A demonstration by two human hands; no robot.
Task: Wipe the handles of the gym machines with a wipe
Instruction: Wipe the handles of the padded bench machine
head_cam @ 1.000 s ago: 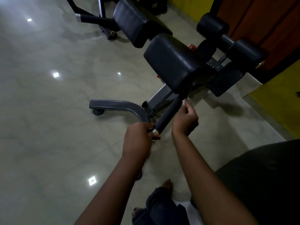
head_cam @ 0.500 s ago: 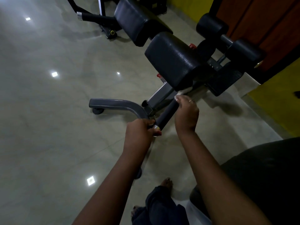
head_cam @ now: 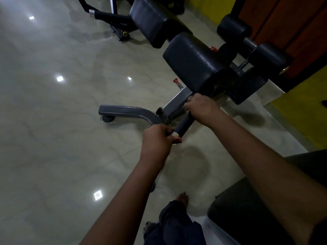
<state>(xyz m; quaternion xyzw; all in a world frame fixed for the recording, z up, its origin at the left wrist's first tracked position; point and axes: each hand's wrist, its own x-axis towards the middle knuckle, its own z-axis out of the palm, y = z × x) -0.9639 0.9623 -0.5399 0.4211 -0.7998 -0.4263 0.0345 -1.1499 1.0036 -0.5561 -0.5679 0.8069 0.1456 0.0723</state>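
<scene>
Hands both close tight on handle [head_cam: 183, 125]; left hand [head_cam: 156, 138] at capped end, right hand [head_cam: 201, 108] higher, just under pad [head_cam: 192, 62].

Left of and below the grip [head_cam: 183, 125], glossy pale marbled floor [head_cam: 53, 138] with faint tile joints, dotted with bright square light glints [head_cam: 60, 79]. Right of it, yellow wall [head_cam: 304, 121] with a pale ledge [head_cam: 276, 91] at its foot. Beyond and to the right, brown wood panels [head_cam: 292, 23] edged in black. More yellow wall far beyond. Dim throughout.
</scene>
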